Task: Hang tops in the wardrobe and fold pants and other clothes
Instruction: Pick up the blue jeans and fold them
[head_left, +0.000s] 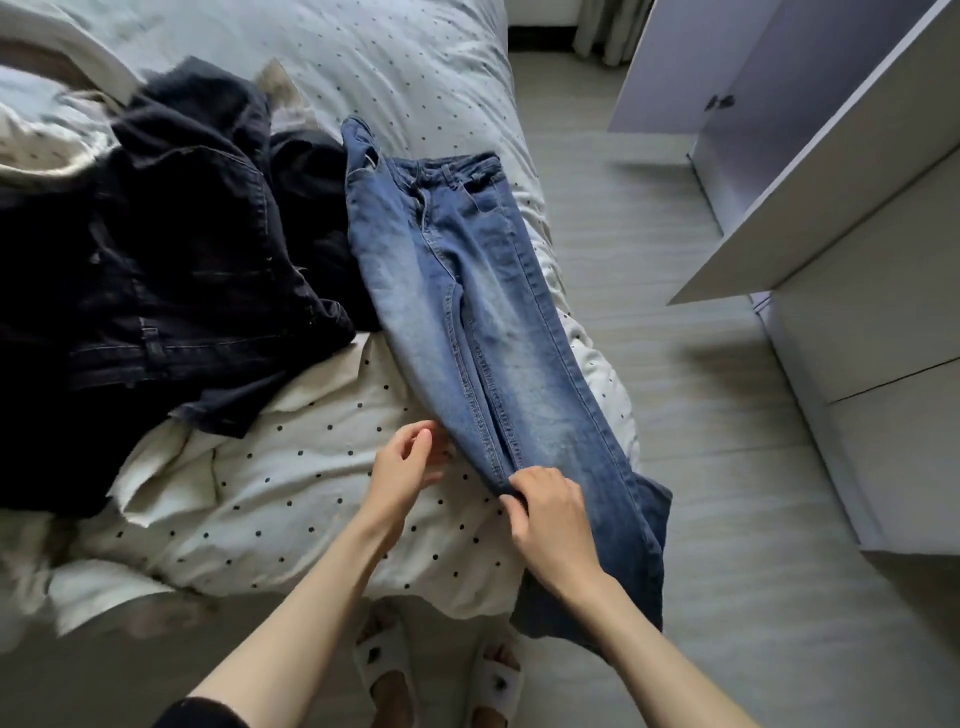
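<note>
A pair of blue jeans (467, 312) lies lengthwise along the right side of the bed, folded leg over leg, waistband far from me and cuffs hanging off the near edge. My right hand (550, 514) pinches the left edge of the lower legs. My left hand (410, 462) hovers just left of the jeans with fingers loosely curled, holding nothing. A pile of dark clothes (156, 249), with black denim on top, lies to the left on the bed.
The bed has a white dotted duvet (311, 493). An open white wardrobe door (810, 171) and a drawer unit (893, 415) stand on the right across a strip of grey floor. My feet in white sandals (384, 670) are at the bed's near edge.
</note>
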